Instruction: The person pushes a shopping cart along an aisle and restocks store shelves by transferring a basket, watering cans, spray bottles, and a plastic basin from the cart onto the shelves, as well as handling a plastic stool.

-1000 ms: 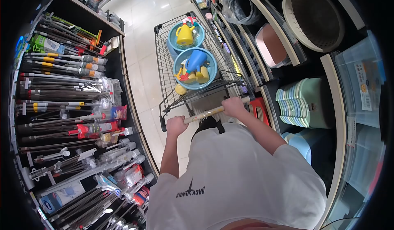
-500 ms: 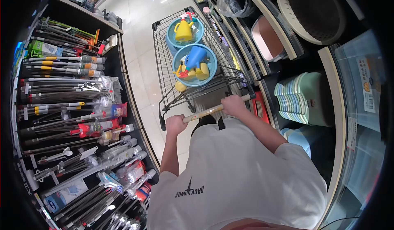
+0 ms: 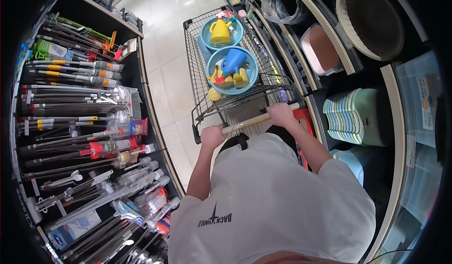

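Note:
Both of my hands grip the pale handle bar (image 3: 247, 122) of a black wire shopping cart (image 3: 194, 71). My left hand (image 3: 213, 137) is wrapped round the bar's left end, and my right hand (image 3: 281, 115) is closed round it near the right end. In the cart are two blue basins, one behind the other. The nearer basin (image 3: 253, 78) holds a blue watering can (image 3: 235, 60) and some yellow pieces. A yellow spray bottle (image 3: 220, 32) with a red and white top sits in the farther basin (image 3: 205, 37). A round yellowish item (image 3: 214, 94) lies beside the nearer basin.
On the left, a shelf holds several mops and brooms (image 3: 75, 97) with long handles. Along the right stand shelves with a round basket (image 3: 369, 21), a pink bin (image 3: 320, 49), stacked green stools (image 3: 358, 115) and clear blue boxes (image 3: 416, 99). A tiled floor (image 3: 165, 75) runs between them.
The cart and both hands have shifted slightly to the right in view, the handle a little upward. The right-hand shelf goods also sit a bit farther right. Both hands stay on the handle.

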A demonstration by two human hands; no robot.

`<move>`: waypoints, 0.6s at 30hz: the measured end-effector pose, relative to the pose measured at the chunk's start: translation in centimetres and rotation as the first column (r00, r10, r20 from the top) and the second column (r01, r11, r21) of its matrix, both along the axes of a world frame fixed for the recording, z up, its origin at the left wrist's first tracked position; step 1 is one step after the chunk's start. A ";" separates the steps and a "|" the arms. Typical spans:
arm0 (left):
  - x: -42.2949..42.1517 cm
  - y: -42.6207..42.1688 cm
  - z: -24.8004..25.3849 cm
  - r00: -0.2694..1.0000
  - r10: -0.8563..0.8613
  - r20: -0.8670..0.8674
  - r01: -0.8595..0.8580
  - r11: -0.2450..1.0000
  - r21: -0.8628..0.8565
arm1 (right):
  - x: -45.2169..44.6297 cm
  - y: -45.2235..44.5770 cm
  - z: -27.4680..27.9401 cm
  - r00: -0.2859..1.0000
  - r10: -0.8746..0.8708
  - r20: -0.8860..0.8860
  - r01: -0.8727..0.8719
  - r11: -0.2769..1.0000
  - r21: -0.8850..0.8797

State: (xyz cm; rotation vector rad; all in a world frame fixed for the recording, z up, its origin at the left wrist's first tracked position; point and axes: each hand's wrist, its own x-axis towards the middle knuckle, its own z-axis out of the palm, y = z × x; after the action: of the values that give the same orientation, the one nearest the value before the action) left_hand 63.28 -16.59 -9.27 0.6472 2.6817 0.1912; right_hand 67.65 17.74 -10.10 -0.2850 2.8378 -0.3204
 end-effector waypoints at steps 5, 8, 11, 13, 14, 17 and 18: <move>-0.4 -0.1 -0.1 1.000 0.000 -0.013 0.000 1.000 -0.004 | -0.4 -0.3 0.7 1.000 -0.010 0.026 0.010 1.000 0.008; -0.5 0.6 0.7 0.998 0.027 0.056 -0.024 0.998 -0.066 | -0.4 0.2 -1.0 1.000 0.013 0.012 -0.013 1.000 0.009; -0.3 0.7 1.5 0.999 0.028 0.045 -0.025 0.997 -0.069 | -0.3 0.2 -0.1 1.000 0.020 -0.002 -0.020 1.000 -0.004; -0.4 1.0 1.7 0.999 0.027 0.047 -0.024 0.998 -0.064 | -0.5 0.4 -0.9 1.000 0.019 -0.006 -0.019 1.000 -0.016; -0.3 1.1 1.7 0.998 0.033 0.051 -0.029 0.997 -0.068 | -0.3 0.7 -1.2 1.000 0.023 -0.006 -0.024 0.999 -0.022; -0.6 1.6 1.9 0.997 0.040 0.071 -0.034 0.996 -0.086 | -0.5 0.8 -0.2 0.999 0.023 0.042 -0.022 0.999 -0.024; -0.4 1.7 1.9 0.995 0.052 0.087 -0.043 0.993 -0.108 | -0.3 0.9 -0.1 0.999 0.015 0.044 -0.014 1.000 -0.023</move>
State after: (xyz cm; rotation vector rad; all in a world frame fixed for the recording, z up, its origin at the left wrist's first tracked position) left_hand 62.86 -14.92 -7.40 0.5301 2.6019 0.0880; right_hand 67.30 18.61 -10.19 -0.2997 2.7885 -0.3521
